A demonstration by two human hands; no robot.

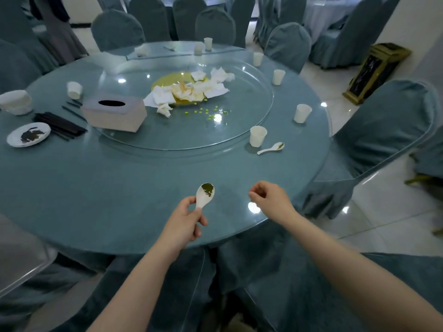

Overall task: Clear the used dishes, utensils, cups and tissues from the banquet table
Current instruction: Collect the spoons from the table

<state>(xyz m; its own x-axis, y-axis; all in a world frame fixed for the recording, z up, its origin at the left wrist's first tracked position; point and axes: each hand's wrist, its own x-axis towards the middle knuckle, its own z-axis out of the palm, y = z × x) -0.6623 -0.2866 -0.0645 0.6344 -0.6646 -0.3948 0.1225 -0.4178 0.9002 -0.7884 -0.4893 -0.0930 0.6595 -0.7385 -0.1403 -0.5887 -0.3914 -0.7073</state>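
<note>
I hold a white ceramic soup spoon (205, 194) smeared with dark green residue by its handle, my left hand (185, 220) curled round the stem with thumb and fingers pinching it, the bowl pointing up and away over the near part of the round blue glass-topped banquet table (96, 188). My right hand (269, 198) hovers just beside it, fingers loosely curled and holding nothing, close to the table's near right rim. The stretch of tabletop under and ahead of both hands is bare up to the edge of the clear glass turntable (182, 140). Further right, near that edge, a second white spoon (271, 148) lies beside a white paper cup (257, 136). More cups ring the right rim. On the turntable sit a pile of crumpled white tissues (191, 88) over a yellow plate and a grey tissue box (113, 112). At far left lie black chopsticks (60, 125), a small white saucer (28, 134) and a white bowl (15, 101). Blue-covered chairs (383, 130) crowd the rim.
</note>
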